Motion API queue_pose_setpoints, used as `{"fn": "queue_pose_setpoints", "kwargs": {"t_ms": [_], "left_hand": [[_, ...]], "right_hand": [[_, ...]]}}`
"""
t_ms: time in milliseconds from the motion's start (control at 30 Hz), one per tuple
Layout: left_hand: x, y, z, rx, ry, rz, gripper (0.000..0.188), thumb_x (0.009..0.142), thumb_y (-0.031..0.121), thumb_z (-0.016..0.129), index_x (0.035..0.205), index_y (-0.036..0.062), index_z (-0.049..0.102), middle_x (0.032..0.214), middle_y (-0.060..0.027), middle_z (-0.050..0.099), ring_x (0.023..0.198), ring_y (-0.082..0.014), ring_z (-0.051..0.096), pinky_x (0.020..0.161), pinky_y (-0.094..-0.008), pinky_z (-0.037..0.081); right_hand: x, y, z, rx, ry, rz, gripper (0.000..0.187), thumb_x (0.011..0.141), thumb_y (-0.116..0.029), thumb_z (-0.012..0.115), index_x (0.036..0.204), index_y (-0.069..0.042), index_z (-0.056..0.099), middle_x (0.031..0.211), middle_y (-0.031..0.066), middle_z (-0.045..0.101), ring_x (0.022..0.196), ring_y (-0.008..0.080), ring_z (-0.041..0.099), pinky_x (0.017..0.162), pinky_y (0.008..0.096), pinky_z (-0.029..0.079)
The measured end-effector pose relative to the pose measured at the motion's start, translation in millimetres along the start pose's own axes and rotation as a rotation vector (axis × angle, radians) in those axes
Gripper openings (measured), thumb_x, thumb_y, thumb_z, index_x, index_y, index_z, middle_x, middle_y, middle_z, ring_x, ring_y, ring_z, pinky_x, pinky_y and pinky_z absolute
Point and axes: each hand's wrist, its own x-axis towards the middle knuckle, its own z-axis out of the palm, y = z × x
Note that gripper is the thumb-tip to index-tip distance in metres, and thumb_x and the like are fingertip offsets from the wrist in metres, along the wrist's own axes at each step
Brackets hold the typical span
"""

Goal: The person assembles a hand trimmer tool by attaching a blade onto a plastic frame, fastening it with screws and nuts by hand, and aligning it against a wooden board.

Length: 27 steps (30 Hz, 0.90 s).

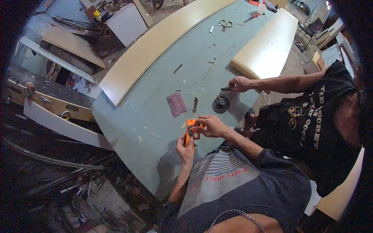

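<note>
Near the front edge of the table, my left hand [185, 148] is closed round the lower part of an orange hand tool [189, 123] with a dark round part on its face. My right hand [211, 126] reaches in from the right, its fingers bent and pressed on the tool's upper part and dark round part. Just beyond lie a maroon sheet like sandpaper [176, 105] and a short dark strip [195, 105]. A black round disc with a raised hub [220, 104] rests to the right. Beside it, a co-worker's hand [239, 84] holds a small dark flat piece [225, 89].
A long pale board [155, 42] lies along the table's left side. Another thick pale panel [268, 46] sits at the right. Scissors [224, 25], a red-handled tool [253, 17] and scraps are scattered over the blue-grey tabletop [132, 128]. The co-worker stands close on my right.
</note>
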Motion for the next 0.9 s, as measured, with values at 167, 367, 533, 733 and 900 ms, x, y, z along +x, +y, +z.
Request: {"fn": "queue_pose_setpoints", "kwargs": {"t_ms": [167, 367, 533, 733, 900], "left_hand": [[-4, 7, -1, -0.002, 0.009, 0.076, 0.036, 0.089, 0.002, 0.067, 0.123, -0.0019, 0.056, 0.103, -0.0065, 0.065, 0.084, -0.0126, 0.064, 0.066, -0.0259, 0.054], [-21, 6, 5, -0.024, 0.031, 0.164, 0.037, 0.086, -0.003, 0.064, 0.123, -0.0023, 0.059, 0.100, -0.0058, 0.066, 0.083, -0.0118, 0.062, 0.069, -0.0263, 0.053], [-14, -12, -3, 0.063, 0.074, 0.248, 0.036, 0.085, 0.000, 0.066, 0.120, -0.0036, 0.063, 0.098, -0.0061, 0.066, 0.083, -0.0125, 0.062, 0.071, -0.0272, 0.053], [-13, -21, -5, 0.108, 0.130, 0.252, 0.036, 0.082, 0.005, 0.070, 0.117, -0.0031, 0.065, 0.099, -0.0118, 0.067, 0.089, -0.0208, 0.064, 0.077, -0.0340, 0.053], [-21, 2, -1, 0.432, 0.185, 0.526, 0.033, 0.083, 0.007, 0.070, 0.115, -0.0018, 0.066, 0.105, -0.0161, 0.066, 0.097, -0.0289, 0.064, 0.083, -0.0392, 0.051]], "right_hand": [[-7, -12, 17, 0.023, 0.188, -0.275, 0.031, 0.082, -0.015, 0.067, 0.114, -0.016, 0.065, 0.098, 0.0065, 0.063, 0.086, 0.0278, 0.066, 0.072, 0.0406, 0.055], [-15, -13, 33, 0.004, 0.242, -0.151, 0.019, 0.083, -0.020, 0.071, 0.100, -0.014, 0.066, 0.091, 0.0037, 0.067, 0.078, 0.0271, 0.067, 0.065, 0.0391, 0.054], [-20, -20, 45, 0.212, 0.362, -0.071, 0.017, 0.088, -0.027, 0.071, 0.091, -0.011, 0.065, 0.072, 0.0053, 0.065, 0.062, 0.0272, 0.063, 0.054, 0.0361, 0.050], [-26, -6, 51, 0.128, 0.332, -0.142, 0.021, 0.089, -0.024, 0.070, 0.081, -0.005, 0.069, 0.068, 0.0062, 0.063, 0.055, 0.0202, 0.060, 0.053, 0.0320, 0.048], [-31, 4, 47, 0.169, 0.355, -0.016, 0.017, 0.090, -0.020, 0.069, 0.088, -0.003, 0.070, 0.064, 0.0036, 0.061, 0.054, 0.0118, 0.055, 0.052, 0.0268, 0.045]]}}
